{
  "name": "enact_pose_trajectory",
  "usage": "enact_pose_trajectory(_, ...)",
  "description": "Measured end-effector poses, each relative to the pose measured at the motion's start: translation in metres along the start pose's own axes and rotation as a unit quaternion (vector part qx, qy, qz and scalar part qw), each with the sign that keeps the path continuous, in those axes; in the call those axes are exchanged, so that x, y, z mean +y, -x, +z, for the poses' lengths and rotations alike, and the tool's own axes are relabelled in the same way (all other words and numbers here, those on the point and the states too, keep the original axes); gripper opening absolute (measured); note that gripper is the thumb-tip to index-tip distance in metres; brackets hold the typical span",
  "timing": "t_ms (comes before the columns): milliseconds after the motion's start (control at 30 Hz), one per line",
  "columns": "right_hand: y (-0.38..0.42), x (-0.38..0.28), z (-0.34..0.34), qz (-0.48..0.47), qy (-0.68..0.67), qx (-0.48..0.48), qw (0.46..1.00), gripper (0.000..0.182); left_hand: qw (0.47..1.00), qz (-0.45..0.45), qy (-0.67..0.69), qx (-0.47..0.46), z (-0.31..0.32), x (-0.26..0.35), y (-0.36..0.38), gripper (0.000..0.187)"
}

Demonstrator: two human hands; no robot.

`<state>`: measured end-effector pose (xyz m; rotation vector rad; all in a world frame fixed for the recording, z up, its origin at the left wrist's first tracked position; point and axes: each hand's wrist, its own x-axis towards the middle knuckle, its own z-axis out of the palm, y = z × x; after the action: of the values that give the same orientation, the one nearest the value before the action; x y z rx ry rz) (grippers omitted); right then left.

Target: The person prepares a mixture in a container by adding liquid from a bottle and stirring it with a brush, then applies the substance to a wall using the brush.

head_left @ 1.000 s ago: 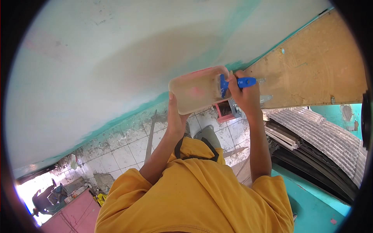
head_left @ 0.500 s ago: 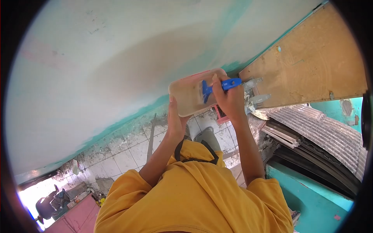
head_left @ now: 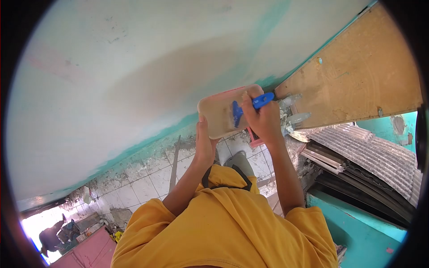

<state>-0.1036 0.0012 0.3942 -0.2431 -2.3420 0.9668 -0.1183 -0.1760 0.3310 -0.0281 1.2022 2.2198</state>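
Note:
A pale, shallow rectangular tray [head_left: 216,111] with a pinkish rim is held up near the white and teal wall [head_left: 156,67]. My left hand [head_left: 205,145] grips its lower left edge, thumb on the rim and the other fingers hidden beneath. In my right hand [head_left: 261,117] is a blue-handled paintbrush [head_left: 262,100], its head over the right part of the tray. The bristles point down toward the tray's inside; whether they touch it I cannot tell.
Brown board [head_left: 353,71] at upper right, with clear plastic bottles [head_left: 298,118] beside it. Corrugated sheets [head_left: 371,152] are stacked at the right above a teal surface [head_left: 362,232]. White floor tiles [head_left: 152,181] lie below; a pink surface [head_left: 89,252] is at lower left.
The tray and my left hand have shifted slightly down and right in view. The brush has tilted and moved a little within the tray, still in my right hand.

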Motion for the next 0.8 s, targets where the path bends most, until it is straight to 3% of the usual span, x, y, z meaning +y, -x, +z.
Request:
enact_pose_trajectory(67,0.001,-0.001,0.001,0.001,-0.049,0.022,0.999,0.024,1.000,0.002,0.000,-0.011,0.001,-0.002,0.001,0.070)
enact_pose_trajectory(167,0.000,0.001,-0.005,0.011,0.034,0.029,0.999,0.024,1.000,0.009,0.015,-0.001,0.001,0.000,-0.001,0.070)
enact_pose_trajectory(267,0.006,0.002,-0.009,-0.039,0.032,-0.023,0.998,0.024,1.000,0.002,0.024,0.000,0.000,-0.002,-0.001,0.069)
enact_pose_trajectory(333,-0.002,0.001,-0.011,0.056,0.014,-0.018,0.998,0.015,1.000,-0.006,0.001,-0.011,0.006,0.002,0.004,0.068)
enact_pose_trajectory(433,0.004,0.007,-0.002,-0.005,-0.062,-0.063,0.996,0.015,1.000,-0.009,0.000,0.005,0.003,0.000,0.002,0.068)
enact_pose_trajectory(667,-0.003,0.003,-0.016,0.004,-0.022,-0.046,0.999,0.020,1.000,-0.015,-0.005,-0.016,-0.007,0.002,0.001,0.068)
enact_pose_trajectory(733,-0.003,0.003,-0.028,0.079,-0.013,-0.055,0.995,0.027,1.000,-0.024,0.018,-0.008,-0.007,0.008,0.000,0.069)
enact_pose_trajectory(800,-0.005,0.012,-0.036,0.094,-0.047,-0.029,0.994,0.028,0.999,-0.031,0.013,0.006,-0.009,0.013,-0.002,0.070)
